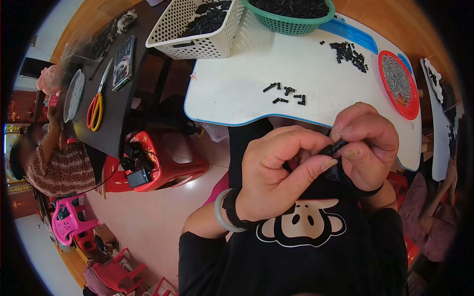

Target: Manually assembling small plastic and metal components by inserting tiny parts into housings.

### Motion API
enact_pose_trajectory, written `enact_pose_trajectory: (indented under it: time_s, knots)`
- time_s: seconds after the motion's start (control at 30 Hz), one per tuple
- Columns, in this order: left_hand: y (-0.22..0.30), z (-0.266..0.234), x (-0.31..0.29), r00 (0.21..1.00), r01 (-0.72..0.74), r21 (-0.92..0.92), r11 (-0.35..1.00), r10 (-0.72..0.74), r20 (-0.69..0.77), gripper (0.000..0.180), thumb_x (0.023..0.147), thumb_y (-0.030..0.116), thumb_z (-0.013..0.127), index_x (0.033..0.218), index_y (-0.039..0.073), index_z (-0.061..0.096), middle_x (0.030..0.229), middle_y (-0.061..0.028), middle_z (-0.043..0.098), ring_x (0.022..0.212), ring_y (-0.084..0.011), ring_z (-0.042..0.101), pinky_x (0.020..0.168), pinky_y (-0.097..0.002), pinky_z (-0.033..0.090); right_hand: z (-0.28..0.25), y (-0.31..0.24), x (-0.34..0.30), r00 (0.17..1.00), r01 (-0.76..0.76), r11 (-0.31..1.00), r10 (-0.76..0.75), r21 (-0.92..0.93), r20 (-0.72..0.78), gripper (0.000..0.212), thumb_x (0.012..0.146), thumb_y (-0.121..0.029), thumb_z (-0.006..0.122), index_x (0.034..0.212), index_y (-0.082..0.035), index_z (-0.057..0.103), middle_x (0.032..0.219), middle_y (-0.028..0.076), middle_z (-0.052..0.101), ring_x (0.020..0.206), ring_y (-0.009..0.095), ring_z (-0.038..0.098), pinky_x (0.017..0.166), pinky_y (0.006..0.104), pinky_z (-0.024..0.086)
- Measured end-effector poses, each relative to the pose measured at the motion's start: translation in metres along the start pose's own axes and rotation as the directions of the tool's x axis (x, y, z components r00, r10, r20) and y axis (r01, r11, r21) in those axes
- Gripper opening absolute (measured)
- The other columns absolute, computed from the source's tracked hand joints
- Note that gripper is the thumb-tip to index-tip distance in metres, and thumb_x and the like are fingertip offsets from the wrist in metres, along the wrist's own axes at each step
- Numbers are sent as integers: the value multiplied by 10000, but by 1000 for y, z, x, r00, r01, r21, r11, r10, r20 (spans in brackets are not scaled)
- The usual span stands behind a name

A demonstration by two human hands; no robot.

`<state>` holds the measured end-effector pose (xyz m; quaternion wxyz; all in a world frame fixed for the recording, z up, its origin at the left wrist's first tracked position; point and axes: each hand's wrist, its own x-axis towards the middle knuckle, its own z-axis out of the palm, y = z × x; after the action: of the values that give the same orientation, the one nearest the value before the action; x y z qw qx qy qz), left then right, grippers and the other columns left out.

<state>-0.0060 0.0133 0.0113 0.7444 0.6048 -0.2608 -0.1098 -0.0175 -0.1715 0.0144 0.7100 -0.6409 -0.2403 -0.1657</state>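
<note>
A small black plastic fitting (337,147) is pinched between my two hands, in front of my chest at the table's near edge. The fingers and thumb of my left hand (284,167) close on it from the left. My right hand (369,143) grips it from the other side, thumb and fingertips together. Fingertips cover much of the piece, so its full shape is hidden. Beyond my hands, several loose black fittings (288,91) lie on the white table (232,93). A larger heap of small black parts (349,55) sits farther right.
Black parts fill a white basket (217,50) and a green basket (291,26) at the back. A red tray (414,110) holds small metal pieces. Scissors (96,112) and a phone (123,64) rest on the dark table at left. Other people sit on both sides.
</note>
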Motion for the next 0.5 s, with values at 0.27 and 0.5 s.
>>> enact_pose_trajectory:
  time_s: [0.27,0.5]
  knots:
    - [0,-1,-3,995,101,-176,979,-101,8,210,855,-46,644,1060,-70,607,994,-95,649,890,-113,606,797,-234,477,0,-2,-1,999,31,999,-29,-37,45,206,788,54,638,992,42,619,954,163,608,822,193,602,722,286,482]
    - [1,-4,-4,991,125,-178,976,-115,66,199,858,-29,651,1048,-68,608,967,-80,656,863,-100,598,792,-224,469,-1,-6,-3,999,3,996,0,-87,33,196,763,61,638,958,36,632,955,166,608,822,191,604,710,279,477]
